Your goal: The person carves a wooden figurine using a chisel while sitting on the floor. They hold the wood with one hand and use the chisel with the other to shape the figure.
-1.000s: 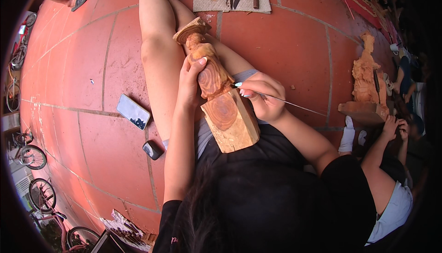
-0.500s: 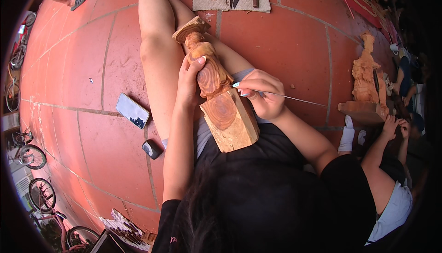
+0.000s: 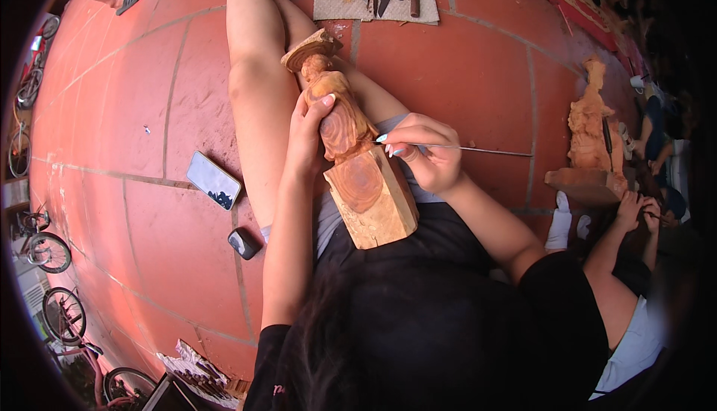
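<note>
A carved wooden figure (image 3: 343, 123) with a wide flat top and a square block base (image 3: 370, 198) leans across my lap, its top pointing away from me. My left hand (image 3: 306, 131) is wrapped around the figure's middle, with the thumb on its front. In a pinch, my right hand (image 3: 429, 153) holds a thin metal rod-like tool (image 3: 493, 151). One end of it is at the narrow groove between figure and base, where my fingers hide the tip. The other end sticks out to the right.
A mat (image 3: 336, 9) with several carving tools lies beyond my legs. A phone (image 3: 213, 179) and a small dark case (image 3: 243, 243) rest on the tiled floor at left. Right, another person's hands (image 3: 638, 209) are beside a larger carving (image 3: 590, 131). Bicycles stand far left.
The free end of the thin tool has swung away from me, so it now points more level to the right. My left hand and the carving stay nearly in place.
</note>
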Action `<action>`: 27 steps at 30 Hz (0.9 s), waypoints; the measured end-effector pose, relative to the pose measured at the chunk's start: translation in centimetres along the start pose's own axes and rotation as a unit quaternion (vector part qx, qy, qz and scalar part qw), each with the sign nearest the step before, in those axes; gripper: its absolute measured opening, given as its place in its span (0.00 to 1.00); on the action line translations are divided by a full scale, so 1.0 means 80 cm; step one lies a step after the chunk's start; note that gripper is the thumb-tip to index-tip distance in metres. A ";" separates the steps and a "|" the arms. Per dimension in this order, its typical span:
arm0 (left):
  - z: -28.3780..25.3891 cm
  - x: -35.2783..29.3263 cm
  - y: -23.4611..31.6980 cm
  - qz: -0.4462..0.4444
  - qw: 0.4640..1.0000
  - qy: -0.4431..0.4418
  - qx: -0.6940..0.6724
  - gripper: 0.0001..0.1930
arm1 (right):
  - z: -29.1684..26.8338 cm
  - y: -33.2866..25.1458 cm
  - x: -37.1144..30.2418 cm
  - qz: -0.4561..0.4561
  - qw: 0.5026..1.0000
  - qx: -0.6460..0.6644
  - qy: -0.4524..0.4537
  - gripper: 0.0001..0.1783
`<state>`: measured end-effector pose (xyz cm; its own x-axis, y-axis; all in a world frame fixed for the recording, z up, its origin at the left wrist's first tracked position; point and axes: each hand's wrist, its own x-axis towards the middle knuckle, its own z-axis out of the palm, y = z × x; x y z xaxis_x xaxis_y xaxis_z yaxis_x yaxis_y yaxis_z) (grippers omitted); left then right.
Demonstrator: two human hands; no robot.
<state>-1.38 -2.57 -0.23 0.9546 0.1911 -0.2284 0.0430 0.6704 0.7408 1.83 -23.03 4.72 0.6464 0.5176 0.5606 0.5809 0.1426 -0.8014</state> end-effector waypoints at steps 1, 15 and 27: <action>-0.003 0.000 0.000 0.002 1.000 -0.003 0.001 0.21 | -0.001 -0.001 0.002 -0.001 1.000 0.001 -0.013 0.06; -0.002 -0.001 0.000 0.004 1.000 -0.005 0.007 0.20 | 0.009 -0.001 -0.005 0.000 0.998 -0.018 0.056 0.06; -0.011 0.004 -0.004 -0.019 0.998 0.001 -0.060 0.26 | 0.014 -0.010 0.013 0.124 0.983 0.069 0.112 0.09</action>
<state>-1.35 -2.07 -1.09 0.9523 0.1663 -0.2560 0.0429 0.7574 0.6515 1.49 -21.67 5.72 0.8617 0.3534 0.3642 0.3291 0.1571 -0.9311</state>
